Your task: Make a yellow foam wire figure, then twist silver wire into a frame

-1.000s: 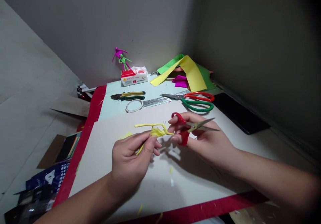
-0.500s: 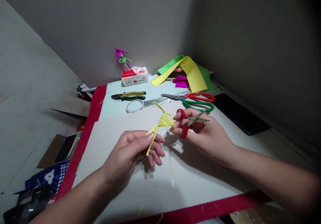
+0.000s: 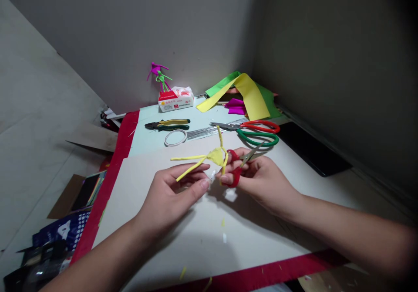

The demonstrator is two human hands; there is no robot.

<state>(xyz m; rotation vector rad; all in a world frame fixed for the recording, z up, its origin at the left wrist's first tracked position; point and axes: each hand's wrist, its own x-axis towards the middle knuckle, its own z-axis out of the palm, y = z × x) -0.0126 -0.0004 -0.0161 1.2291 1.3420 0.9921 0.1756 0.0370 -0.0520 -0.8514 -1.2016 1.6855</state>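
A yellow stick figure [image 3: 215, 156], its limbs of thin wrapped strips, is held up over the board. My right hand [image 3: 253, 172] pinches one of its arms between thumb and fingers. The same hand carries small red-handled scissors [image 3: 235, 178] hooked on its fingers, blades pointing up and right. My left hand [image 3: 178, 189] is below the figure's legs, thumb and fingers closed at a small whitish, clear-looking piece [image 3: 213, 175], perhaps tape. Whether the left fingers also touch a leg is hard to see.
Behind my hands lie pliers [image 3: 168, 125], a white ring [image 3: 175, 138], thin wires [image 3: 205, 131], large scissors [image 3: 257, 130] and a dark phone-like slab [image 3: 313, 148]. Coloured paper [image 3: 251, 96] is at the back. Purple and green figures [image 3: 160, 76] stand by a small box [image 3: 176, 100].
My left hand has let go of the yellow figure's legs and its thumb has come to the clear piece. The figure has turned, its legs now pointing left, held by my right hand.
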